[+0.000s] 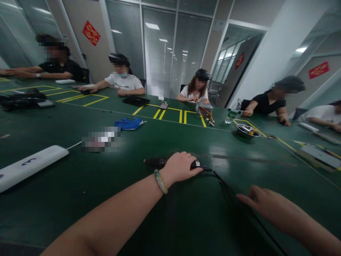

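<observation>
Black cable connector [156,163] runs under the curled left hand [179,168], gripped against the green workbench [48,217]; its small pale label is unreadable. The connector's cable [226,188] trails just beside the open right hand [266,206], its fingers extended.

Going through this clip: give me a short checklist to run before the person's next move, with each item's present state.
1. Left hand closed over the black corded device: ok.
2. Right hand apart from the device: ok.
3. Black cable free of snags: cannot tell, it runs out of view.
4. Both hands bare: ok; a blue glove lies farther up the table.
5. Steel bowl and water bottle away from the hands: ok.
</observation>
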`<state>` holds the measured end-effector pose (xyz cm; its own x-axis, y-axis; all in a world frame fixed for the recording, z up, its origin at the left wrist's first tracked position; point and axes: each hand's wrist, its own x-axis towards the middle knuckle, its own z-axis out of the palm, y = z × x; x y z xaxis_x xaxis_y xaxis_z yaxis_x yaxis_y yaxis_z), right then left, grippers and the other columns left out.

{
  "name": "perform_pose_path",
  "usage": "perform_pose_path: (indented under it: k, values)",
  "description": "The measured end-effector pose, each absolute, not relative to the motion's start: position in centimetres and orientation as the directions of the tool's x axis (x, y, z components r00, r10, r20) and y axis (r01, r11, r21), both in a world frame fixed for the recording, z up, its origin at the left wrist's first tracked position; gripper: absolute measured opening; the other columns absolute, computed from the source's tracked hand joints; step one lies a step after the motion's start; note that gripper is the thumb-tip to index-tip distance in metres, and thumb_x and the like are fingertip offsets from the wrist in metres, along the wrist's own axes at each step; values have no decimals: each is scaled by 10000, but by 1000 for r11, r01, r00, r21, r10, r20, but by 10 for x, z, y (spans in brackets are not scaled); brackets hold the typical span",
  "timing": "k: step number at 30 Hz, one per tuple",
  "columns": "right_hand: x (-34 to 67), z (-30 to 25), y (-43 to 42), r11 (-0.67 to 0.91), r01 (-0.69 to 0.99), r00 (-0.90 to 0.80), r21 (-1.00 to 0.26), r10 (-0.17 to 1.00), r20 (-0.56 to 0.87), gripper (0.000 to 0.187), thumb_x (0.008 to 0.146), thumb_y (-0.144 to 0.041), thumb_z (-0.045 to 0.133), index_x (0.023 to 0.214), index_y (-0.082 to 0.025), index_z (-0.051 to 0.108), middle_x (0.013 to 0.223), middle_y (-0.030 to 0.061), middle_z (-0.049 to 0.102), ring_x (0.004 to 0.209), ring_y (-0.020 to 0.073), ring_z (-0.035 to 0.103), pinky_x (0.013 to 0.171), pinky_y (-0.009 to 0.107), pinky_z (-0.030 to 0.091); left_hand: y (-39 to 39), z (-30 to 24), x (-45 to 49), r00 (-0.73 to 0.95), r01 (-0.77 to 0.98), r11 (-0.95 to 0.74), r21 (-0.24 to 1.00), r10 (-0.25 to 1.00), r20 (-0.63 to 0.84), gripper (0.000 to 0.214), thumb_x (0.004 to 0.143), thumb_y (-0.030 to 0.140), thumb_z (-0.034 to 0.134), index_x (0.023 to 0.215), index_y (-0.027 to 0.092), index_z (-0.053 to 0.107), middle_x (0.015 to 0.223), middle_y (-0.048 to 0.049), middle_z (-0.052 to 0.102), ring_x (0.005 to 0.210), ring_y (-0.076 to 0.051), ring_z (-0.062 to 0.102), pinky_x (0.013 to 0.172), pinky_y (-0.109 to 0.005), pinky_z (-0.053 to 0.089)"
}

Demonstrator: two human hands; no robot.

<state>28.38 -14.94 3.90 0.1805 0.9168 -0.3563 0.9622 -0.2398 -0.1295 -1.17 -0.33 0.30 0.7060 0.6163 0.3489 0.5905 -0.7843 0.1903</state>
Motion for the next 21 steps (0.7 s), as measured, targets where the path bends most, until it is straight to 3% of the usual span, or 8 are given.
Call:
perform_pose_path:
  k: [2,6,10,13,16,19,21]
  values:
    - [298,40,-175,-259,948,137,-183,854,-503,514,855,-674,442,775,-216,662,797,117,660,711,266,643,644,377,496,-1,2,-12,718,570,-799,194,598,356,573,915,661,358,1081,193,641,1021,-78,656,950,-225,599,801,-346,453]
    - [274,27,-199,-310,885,-8,-348,737,-676,358,885,-542,486,800,-218,612,776,53,669,586,185,638,483,260,457,-2,4,-11,721,548,-809,212,585,372,563,895,676,398,1064,191,631,1021,-67,634,944,-213,585,816,-336,442]
    - [213,18,-185,-366,761,-128,-536,725,-676,301,917,-473,465,863,-191,556,758,26,675,560,141,639,450,191,432,-5,3,-11,708,560,-807,185,583,400,553,864,677,466,1064,183,614,1021,-69,610,963,-221,557,825,-342,432]
    - [178,23,-159,-285,740,-201,-609,770,-605,348,944,-485,427,856,-178,567,738,20,674,532,114,615,454,179,408,-3,4,-12,689,587,-797,141,584,429,535,824,664,547,1061,186,594,1009,-66,584,973,-232,533,829,-351,424]
    - [166,34,-125,-93,866,-205,-492,831,-517,488,948,-549,411,707,-172,605,622,27,638,495,120,570,482,217,375,3,7,-17,674,617,-782,90,584,452,513,777,611,649,1067,196,570,1025,-61,557,993,-240,509,834,-354,414]
    - [175,40,-89,44,958,-96,-284,981,-171,534,949,-572,405,643,-187,611,625,35,619,549,145,555,515,256,319,8,10,-21,669,641,-766,51,589,453,489,766,539,704,1085,204,546,1054,-55,536,1004,-238,495,834,-350,407]
    - [189,38,-69,48,976,-33,-213,997,72,499,960,-554,397,685,-199,616,649,23,610,575,151,539,525,264,289,10,10,-22,672,640,-767,52,591,447,484,772,527,704,1093,205,538,1060,-51,529,1002,-231,491,841,-348,404]
